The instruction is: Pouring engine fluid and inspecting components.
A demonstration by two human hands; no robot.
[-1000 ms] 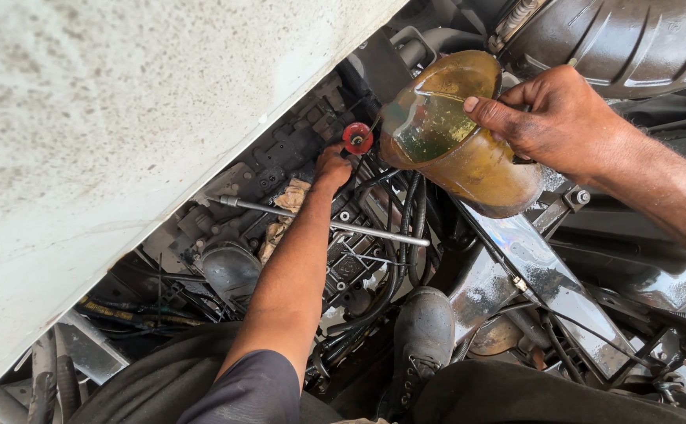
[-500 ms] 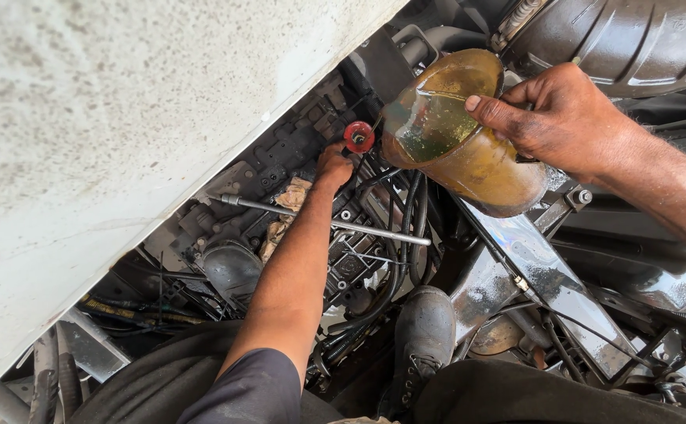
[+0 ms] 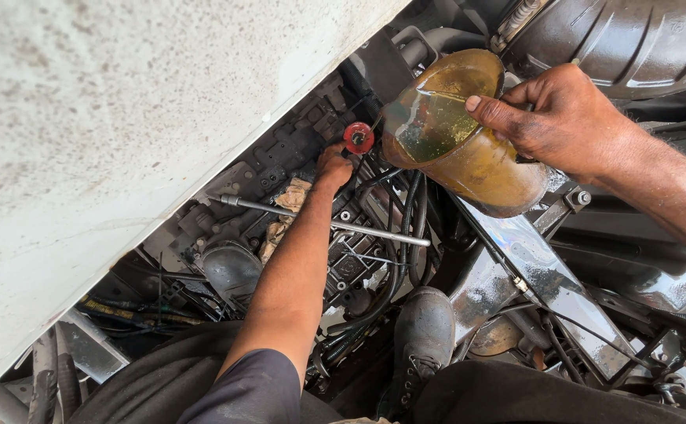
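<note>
Dark cloth is filling the bottom edge: a grey sleeve and two trouser legs, with one scuffed black boot standing between them on the engine.

From the sleeve a bare forearm is stretching up over grimy cast metal, black hoses and cable loops. One long steel rod is lying slantwise just under the forearm, and a crumpled tan rag is wedged beside it.

The left hand is reaching down to a round red funnel. Its grip is closing around something just below the funnel, but the fingers are hidden, so I cannot tell exactly what they are pinching.

To the right, a wet, shiny metal bracket is running down across the engine bay.

Above it the right hand, smeared with oil, is gripping one translucent plastic jug, thumb pressed over the rim and fingers wrapped round the far side. The jug is tilted, its spout pointing at the funnel and just beside it. Amber oil is pooling inside and a thin thread of it is running from the spout toward the red funnel.

Farthest off, one ribbed black duct is curving across the top right, and a broad speckled white panel is covering the upper left.
</note>
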